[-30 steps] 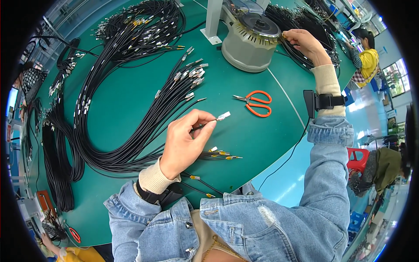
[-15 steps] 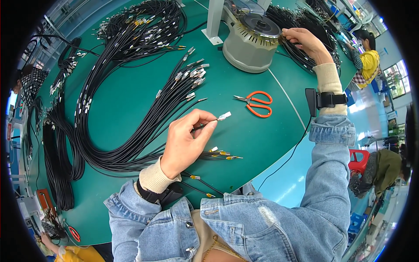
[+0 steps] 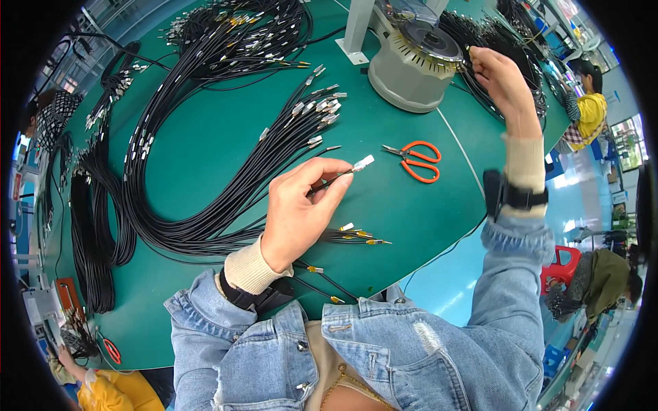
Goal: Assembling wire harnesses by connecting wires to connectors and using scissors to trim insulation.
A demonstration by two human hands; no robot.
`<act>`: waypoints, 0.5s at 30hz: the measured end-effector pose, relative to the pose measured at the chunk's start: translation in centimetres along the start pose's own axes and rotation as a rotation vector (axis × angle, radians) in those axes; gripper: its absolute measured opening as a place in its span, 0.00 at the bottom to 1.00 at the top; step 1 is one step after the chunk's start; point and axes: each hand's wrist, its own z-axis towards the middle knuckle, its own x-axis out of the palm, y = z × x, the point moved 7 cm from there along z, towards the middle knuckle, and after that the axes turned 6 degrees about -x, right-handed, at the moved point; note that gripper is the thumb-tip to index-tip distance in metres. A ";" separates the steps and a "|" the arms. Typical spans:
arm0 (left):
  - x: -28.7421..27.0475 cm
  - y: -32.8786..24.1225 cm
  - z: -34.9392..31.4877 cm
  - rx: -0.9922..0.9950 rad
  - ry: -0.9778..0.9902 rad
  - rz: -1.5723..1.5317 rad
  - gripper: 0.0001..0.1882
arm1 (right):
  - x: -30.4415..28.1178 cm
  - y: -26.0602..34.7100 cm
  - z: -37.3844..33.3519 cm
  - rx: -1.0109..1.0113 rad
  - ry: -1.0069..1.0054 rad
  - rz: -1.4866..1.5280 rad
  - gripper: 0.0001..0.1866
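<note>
My left hand (image 3: 301, 209) pinches a black cable (image 3: 336, 181) between thumb and fingertips, close to its end. A white tag (image 3: 364, 163) stands out past the fingertips at that end. My right hand (image 3: 506, 85) is raised at the far right, beside the round dark top of a grey machine (image 3: 406, 77). Its fingers are closed together near the machine's rim; whatever they hold is too small to make out. Orange-handled scissors (image 3: 419, 162) lie on the green table between the hands, blades toward the left. Many tagged black cables (image 3: 226, 198) curve across the table left of my left hand.
A large cable pile (image 3: 240, 41) lies at the far left, with another pile (image 3: 480, 41) behind the machine. A metal post (image 3: 356, 31) stands beside the machine. Co-workers sit around; one in yellow (image 3: 591, 113) is at the far right. A red stool (image 3: 561, 268) stands on the floor.
My right hand has drawn slightly back from the machine's rim, its forearm shifting. My left hand still holds the tagged cable end. The whole view has shifted a little.
</note>
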 end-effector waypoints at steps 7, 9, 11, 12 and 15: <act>-1.0 -0.7 -0.5 0.049 -0.126 0.010 0.06 | 13.5 3.2 -14.9 -0.095 0.083 0.425 0.03; -1.1 -1.4 -0.7 0.070 -0.153 -0.004 0.06 | 16.0 2.5 -17.1 -0.033 0.092 0.574 0.04; -1.1 -1.5 -0.9 0.079 -0.164 -0.009 0.06 | 17.2 2.2 -17.8 -0.039 0.064 0.578 0.04; -1.1 -1.6 -1.0 0.087 -0.172 -0.002 0.06 | 17.5 2.2 -17.9 -0.046 0.038 0.581 0.04; -1.2 -1.6 -1.1 0.101 -0.187 0.008 0.06 | 18.3 2.0 -17.9 -0.079 0.013 0.564 0.04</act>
